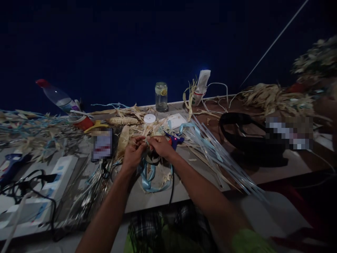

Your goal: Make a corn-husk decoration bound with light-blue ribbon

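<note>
Close together over the middle of the table, my left hand (133, 151) and my right hand (162, 146) pinch at the same spot. Something small and pale sits between the fingertips; the fingers hide most of it and I cannot make out what it is. Under my hands a light blue ribbon (146, 181) lies in loops, with a dark rounded thing partly covered above it. A blue glue gun (178, 139) with a small red light lies just beyond my right hand. Dry husk scraps and a corn cob (123, 121) lie past my left hand.
A glass jar (161, 100) and a white round lid (150, 118) stand at the back. Clear glue sticks (226, 158) and a black headband-like thing (247, 142) lie right. A power strip (59, 182), metal wires (92, 191), a red cup (82, 122) and a tilted bottle (59, 98) are left.
</note>
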Motion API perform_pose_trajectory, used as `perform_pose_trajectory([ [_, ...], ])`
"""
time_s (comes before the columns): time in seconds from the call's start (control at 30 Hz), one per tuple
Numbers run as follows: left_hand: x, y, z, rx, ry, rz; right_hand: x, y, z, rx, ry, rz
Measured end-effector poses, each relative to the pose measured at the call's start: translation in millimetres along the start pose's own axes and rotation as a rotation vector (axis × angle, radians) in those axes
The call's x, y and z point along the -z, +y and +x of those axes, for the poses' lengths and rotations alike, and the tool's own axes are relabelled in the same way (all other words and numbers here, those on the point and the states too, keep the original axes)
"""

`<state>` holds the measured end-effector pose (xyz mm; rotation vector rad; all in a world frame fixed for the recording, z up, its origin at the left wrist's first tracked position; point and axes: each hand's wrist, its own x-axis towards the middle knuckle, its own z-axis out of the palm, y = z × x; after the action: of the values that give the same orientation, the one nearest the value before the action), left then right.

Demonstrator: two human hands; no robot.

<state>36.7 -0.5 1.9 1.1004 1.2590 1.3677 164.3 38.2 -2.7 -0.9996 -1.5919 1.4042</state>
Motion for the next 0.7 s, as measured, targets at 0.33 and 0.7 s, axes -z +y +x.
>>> perform_pose_trajectory([
  [0.33,-5.9,7.1,-5.5,0.033,-0.081,-0.049,3.9,-0.1,4.1,-0.105,0.071,0.200],
  [0.7,-0.7,8.9,-5.2,-0.023,0.001,-0.129,12.8,-12.2,-2.2,-0.233,-0.161,0.471],
])
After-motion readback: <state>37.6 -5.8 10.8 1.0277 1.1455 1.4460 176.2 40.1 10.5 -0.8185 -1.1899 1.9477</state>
